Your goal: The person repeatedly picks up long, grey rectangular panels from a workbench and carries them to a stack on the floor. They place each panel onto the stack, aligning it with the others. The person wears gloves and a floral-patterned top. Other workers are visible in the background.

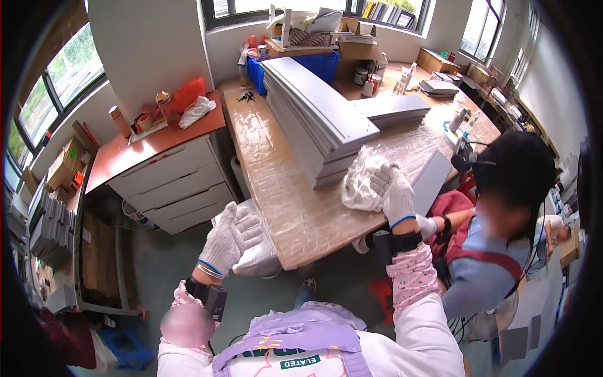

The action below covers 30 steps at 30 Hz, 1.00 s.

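My left hand [230,237], in a white knitted glove with a blue cuff edge, is held up just off the table's near left edge. Its fingers are apart and nothing is in them. A matching glove covers my right hand [396,191], raised at the table's near edge with fingers loosely spread. It overlaps a crumpled white cloth or bag [360,188]; whether they touch is hard to tell. Behind the bundle, a tall stack of long grey panels [314,119] lies on the plastic-covered table [301,229]. Another flat grey panel [430,179] lies to the right of my right hand.
A co-worker [496,232] sits close at my right. A shorter panel stack [392,108] and a blue bin [323,66] stand farther back. At left is a drawer cabinet [176,182] with a red top. Below my left hand sits a pale wrapped bundle [259,256].
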Available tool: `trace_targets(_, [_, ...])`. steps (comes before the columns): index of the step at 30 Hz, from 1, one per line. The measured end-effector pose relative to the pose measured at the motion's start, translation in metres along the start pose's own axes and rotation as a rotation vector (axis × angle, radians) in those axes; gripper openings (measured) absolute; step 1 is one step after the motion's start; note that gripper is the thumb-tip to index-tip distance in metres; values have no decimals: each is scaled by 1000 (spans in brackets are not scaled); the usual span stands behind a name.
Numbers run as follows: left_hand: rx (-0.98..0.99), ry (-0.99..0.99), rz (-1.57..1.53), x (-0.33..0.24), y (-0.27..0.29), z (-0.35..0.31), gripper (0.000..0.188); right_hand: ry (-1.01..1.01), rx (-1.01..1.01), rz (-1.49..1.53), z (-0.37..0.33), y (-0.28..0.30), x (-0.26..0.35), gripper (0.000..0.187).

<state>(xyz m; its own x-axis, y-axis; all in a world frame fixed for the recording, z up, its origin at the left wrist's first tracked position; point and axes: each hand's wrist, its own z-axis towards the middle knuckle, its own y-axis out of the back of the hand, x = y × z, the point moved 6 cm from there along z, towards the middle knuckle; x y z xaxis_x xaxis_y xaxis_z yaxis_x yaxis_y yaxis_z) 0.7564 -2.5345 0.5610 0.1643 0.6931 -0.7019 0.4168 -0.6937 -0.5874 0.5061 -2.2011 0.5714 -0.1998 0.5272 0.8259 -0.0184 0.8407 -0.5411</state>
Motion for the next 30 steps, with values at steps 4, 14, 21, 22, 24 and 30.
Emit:
trace_targets(4, [52,23,113,-15,-64,65,95,110,-132,-204,98,-14,29,38])
trace_targets(14, [49,57,643,-37,-171,198,106,-60,169,-674,118,-80,51,60])
trace_targets(21, [14,0,498,-20,-186,236,122,-181,215,-564,128,-71,34,60])
trace_targets(22, [14,3,470,-19,-187,236,123,-186,228,-573,124,-73,34,61])
trace_targets(24, [12,12,417,-19,-190,233,124,-197,232,-586,116,-78,35,63])
trace_targets(30, [-8,26,233,-20,-190,227,80,-4,321,-995,100,-92,41,63])
